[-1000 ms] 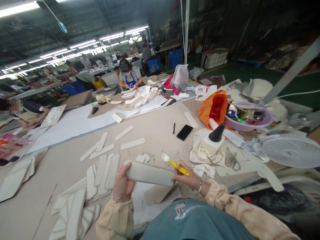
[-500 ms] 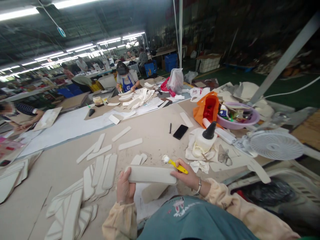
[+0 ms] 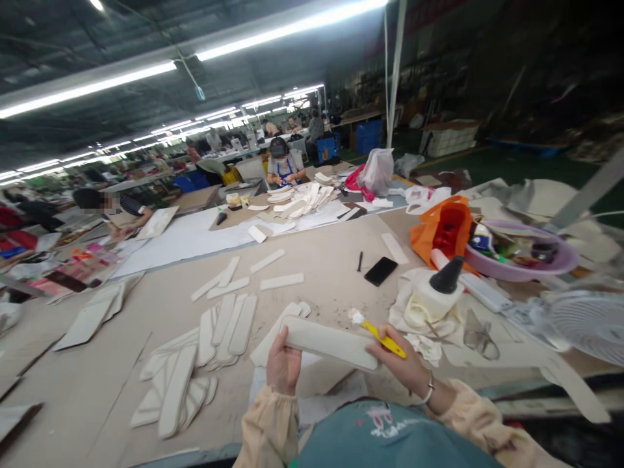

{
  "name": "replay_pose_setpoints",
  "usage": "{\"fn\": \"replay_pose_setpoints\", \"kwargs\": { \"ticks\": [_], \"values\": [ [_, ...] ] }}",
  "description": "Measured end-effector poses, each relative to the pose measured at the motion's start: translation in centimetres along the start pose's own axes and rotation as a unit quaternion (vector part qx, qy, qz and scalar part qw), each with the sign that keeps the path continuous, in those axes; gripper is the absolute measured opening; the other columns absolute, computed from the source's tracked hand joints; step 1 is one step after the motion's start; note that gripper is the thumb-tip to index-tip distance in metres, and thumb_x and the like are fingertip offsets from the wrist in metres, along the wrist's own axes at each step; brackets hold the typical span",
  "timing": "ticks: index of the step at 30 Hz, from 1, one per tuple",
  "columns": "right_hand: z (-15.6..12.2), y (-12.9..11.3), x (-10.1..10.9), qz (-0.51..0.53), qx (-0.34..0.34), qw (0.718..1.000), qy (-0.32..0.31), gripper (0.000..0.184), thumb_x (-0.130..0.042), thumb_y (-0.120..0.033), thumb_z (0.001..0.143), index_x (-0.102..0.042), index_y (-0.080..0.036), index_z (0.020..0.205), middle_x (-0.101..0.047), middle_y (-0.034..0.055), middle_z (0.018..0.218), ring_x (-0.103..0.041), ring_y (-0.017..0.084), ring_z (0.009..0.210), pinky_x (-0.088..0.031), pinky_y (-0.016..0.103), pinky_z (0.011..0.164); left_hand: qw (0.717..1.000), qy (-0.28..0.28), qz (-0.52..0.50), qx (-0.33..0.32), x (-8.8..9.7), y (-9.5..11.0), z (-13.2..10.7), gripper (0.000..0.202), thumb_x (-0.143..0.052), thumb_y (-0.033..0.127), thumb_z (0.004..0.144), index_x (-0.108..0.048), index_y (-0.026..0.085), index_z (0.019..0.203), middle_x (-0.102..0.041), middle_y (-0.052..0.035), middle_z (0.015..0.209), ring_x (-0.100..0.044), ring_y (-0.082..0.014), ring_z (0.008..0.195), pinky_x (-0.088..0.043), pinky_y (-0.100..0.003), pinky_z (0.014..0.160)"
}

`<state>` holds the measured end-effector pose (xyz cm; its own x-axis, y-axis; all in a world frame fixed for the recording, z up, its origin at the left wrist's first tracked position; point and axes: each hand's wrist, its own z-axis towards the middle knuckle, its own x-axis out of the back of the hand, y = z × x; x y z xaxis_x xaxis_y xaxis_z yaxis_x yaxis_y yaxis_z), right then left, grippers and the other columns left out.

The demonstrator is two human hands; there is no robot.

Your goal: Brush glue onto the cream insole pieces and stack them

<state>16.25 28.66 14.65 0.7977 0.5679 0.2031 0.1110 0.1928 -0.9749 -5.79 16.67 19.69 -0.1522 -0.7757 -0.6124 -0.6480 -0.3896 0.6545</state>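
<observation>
Both my hands hold a long off-white padded strip [image 3: 331,343] level above the table's near edge. My left hand [image 3: 283,365] is closed on its left end. My right hand [image 3: 402,367] grips its right end and also pinches a yellow-handled brush [image 3: 383,335] whose white bristle tip points up and left. Several similar strips [image 3: 229,322] lie fanned out on the table to my left, and more lie further back [image 3: 267,260]. A white glue bottle with a black cone cap [image 3: 433,294] stands on white rags just beyond my right hand.
A black phone [image 3: 381,271] and a pen [image 3: 359,261] lie mid-table. An orange bag [image 3: 441,227], a pink basin of clutter [image 3: 521,250], scissors [image 3: 480,338] and a white fan [image 3: 580,318] crowd the right. Other people work at the far end [image 3: 284,166] and left [image 3: 110,207].
The view has swung left and tilted up a little, so my hands and the strip sit further right in frame. The strip stays held in both hands, its right end now slightly lower.
</observation>
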Motion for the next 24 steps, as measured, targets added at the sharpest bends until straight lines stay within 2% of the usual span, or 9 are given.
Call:
{"fn": "replay_pose_setpoints", "kwargs": {
  "ticks": [6,11,18,24],
  "values": [
    [-0.3,0.8,0.0,0.006,-0.011,1.0,0.018,0.03,-0.062,-0.043,0.076,-0.039,-0.023,0.077,-0.036,-0.0063,0.065,-0.039,0.012,0.057,-0.035,0.024,0.052,0.999,-0.025,-0.019,-0.011,0.9,-2.1,-0.7,0.027,-0.055,0.001,0.078,-0.062,0.013,0.101,-0.072,-0.0078,0.09,-0.068,-0.016,0.084,-0.056,-0.028,0.08],
    [-0.5,1.3,0.0,0.015,-0.021,0.999,0.024,0.033,-0.062,-0.047,0.075,-0.039,-0.024,0.076,-0.036,-0.0061,0.065,-0.039,0.013,0.056,-0.035,0.024,0.05,0.999,-0.032,-0.02,-0.014,0.8,-2.1,-1.2,0.03,-0.055,0.002,0.079,-0.06,0.012,0.107,-0.071,-0.0099,0.091,-0.068,-0.0182,0.086,-0.056,-0.031,0.081],
    [-0.4,0.2,0.2,-0.019,0.016,0.999,0.047,0.035,-0.062,-0.051,0.073,-0.041,-0.023,0.071,-0.039,-0.0038,0.065,-0.041,0.014,0.059,-0.037,0.026,0.054,0.999,-0.032,-0.027,-0.006,1.1,-2.4,-1.2,0.031,-0.055,0.001,0.079,-0.06,0.012,0.107,-0.071,-0.0099,0.095,-0.068,-0.0172,0.086,-0.055,-0.031,0.082],
    [-0.5,0.4,0.2,-0.025,0.018,0.999,0.042,0.033,-0.061,-0.048,0.075,-0.041,-0.023,0.073,-0.039,-0.0038,0.066,-0.04,0.014,0.059,-0.037,0.026,0.054,0.999,-0.005,-0.048,0.018,0.9,-2.0,-1.3,0.018,-0.055,0.017,0.085,-0.064,0.011,0.099,-0.07,-0.0115,0.097,-0.067,-0.0191,0.089,-0.055,-0.032,0.082]
  ]
}}
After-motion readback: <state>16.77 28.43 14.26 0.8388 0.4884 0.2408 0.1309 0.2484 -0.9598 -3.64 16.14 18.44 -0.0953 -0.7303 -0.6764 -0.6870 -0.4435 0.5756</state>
